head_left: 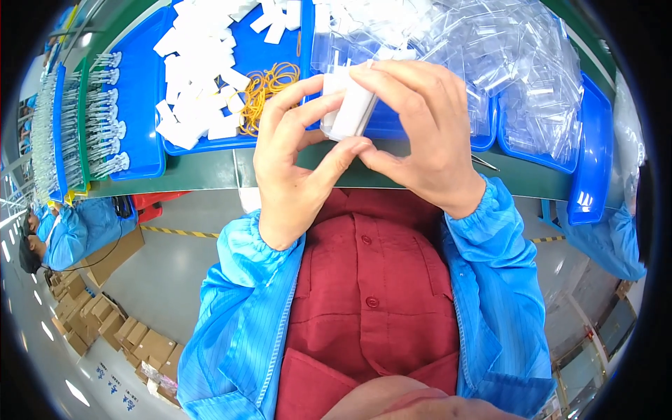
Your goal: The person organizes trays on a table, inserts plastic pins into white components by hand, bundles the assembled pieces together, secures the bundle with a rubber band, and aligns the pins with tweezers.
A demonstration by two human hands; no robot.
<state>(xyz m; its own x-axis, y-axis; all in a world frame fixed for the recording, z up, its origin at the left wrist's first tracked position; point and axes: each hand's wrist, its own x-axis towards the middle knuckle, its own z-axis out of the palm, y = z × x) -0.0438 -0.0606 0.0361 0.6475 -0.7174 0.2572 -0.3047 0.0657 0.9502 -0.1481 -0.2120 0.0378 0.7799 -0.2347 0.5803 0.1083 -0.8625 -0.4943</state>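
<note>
Both hands are raised over the near edge of the bench, around a small white box (354, 110). My left hand (290, 157) closes on its left side, thumb at the lower end, and clear plastic seems to wrap that side. My right hand (428, 129) grips the box from the right, its fingertips at the upper end and its thumb below. The two thumbs nearly meet. Left of the box lie yellow rubber bands (269, 91) and a heap of white boxes (192, 84) in a blue tray (241, 143). The fingers hide part of the box.
Clear plastic cases (521, 49) pile up in blue trays on the right. An upright blue bin (590, 175) stands beyond them. Clear parts hang on racks (105, 112) at far left. Tweezers (484, 163) lie on the green bench (539, 183). Co-workers sit either side; cartons (140, 336) stand on the floor.
</note>
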